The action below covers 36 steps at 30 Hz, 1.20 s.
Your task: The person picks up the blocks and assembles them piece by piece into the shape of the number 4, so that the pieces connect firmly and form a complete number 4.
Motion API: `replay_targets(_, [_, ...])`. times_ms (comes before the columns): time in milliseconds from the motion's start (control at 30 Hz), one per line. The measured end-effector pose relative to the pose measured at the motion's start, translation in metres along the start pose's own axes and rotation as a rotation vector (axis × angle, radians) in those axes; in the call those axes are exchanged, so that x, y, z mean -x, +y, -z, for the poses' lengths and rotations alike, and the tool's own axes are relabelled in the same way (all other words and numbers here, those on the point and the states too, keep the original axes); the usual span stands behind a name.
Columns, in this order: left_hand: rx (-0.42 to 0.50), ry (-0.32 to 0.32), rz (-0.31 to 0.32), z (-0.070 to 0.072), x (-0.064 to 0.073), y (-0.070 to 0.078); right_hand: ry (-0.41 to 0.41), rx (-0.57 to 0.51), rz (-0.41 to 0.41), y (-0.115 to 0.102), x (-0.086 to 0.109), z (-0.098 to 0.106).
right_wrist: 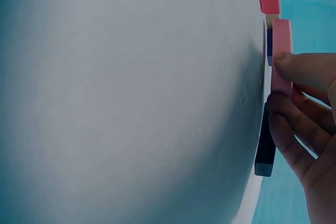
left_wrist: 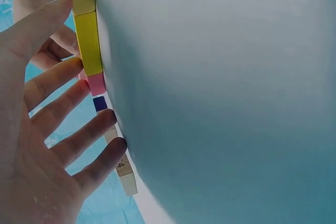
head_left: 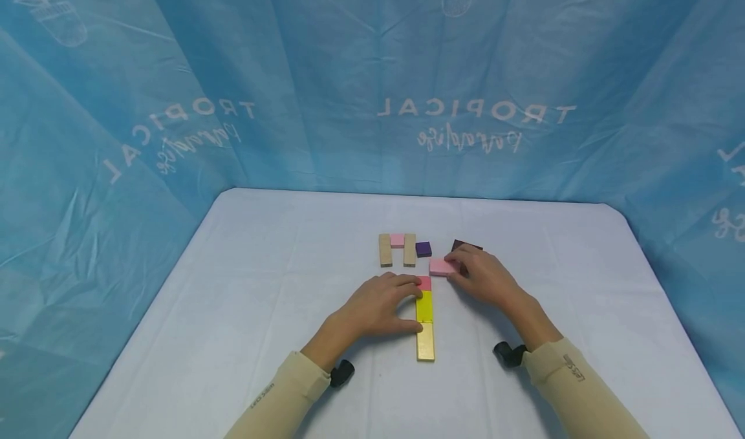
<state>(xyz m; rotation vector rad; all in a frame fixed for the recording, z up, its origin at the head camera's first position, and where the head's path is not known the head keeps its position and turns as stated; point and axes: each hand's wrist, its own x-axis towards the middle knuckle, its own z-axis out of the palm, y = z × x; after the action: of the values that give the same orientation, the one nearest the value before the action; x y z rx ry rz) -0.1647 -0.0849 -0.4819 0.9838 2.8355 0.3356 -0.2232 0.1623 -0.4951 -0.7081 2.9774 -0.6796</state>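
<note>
In the head view my right hand (head_left: 485,276) pinches a light pink block (head_left: 440,267), with the thumb on one side and fingers on the other. The right wrist view shows that pink block (right_wrist: 282,35) close over the table, its far end near a dark blue-purple block. My left hand (head_left: 381,304) is spread beside a straight row: a darker pink block (head_left: 425,283), a yellow block (head_left: 424,308) and a gold block (head_left: 425,348). Its thumb and fingertips are right at the row's left side. A dark brown block (head_left: 469,244) lies partly hidden behind my right hand.
Beyond the row, two upright-lying wooden blocks (head_left: 385,251) flank a small pink block (head_left: 398,240). A purple block (head_left: 423,249) sits beside the right one. All lie on a white-covered table (head_left: 262,245), with a blue printed curtain (head_left: 326,51) behind and at both sides.
</note>
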Motion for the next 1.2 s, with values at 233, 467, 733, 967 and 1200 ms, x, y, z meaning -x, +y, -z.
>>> replay_targets(233, [0.007, -0.01, 0.014, 0.001, 0.0, 0.001, -0.005, 0.006, 0.016, 0.0, 0.006, 0.003])
replay_targets(467, [-0.004, -0.008, 0.011, 0.0, 0.0, 0.0, -0.013, 0.007, 0.049, -0.001, 0.011, 0.004])
replay_targets(733, [-0.004, -0.013, 0.017, 0.0, -0.001, 0.001, -0.017, 0.012, 0.052, -0.002, 0.015, 0.005])
replay_targets(967, [-0.003, -0.013, 0.017, 0.001, -0.001, 0.0, -0.046, 0.006, 0.064, -0.002, 0.018, 0.007])
replay_targets(1200, [0.003, -0.006, 0.008, 0.001, -0.001, 0.001, -0.066, 0.006, 0.071, -0.001, 0.021, 0.006])
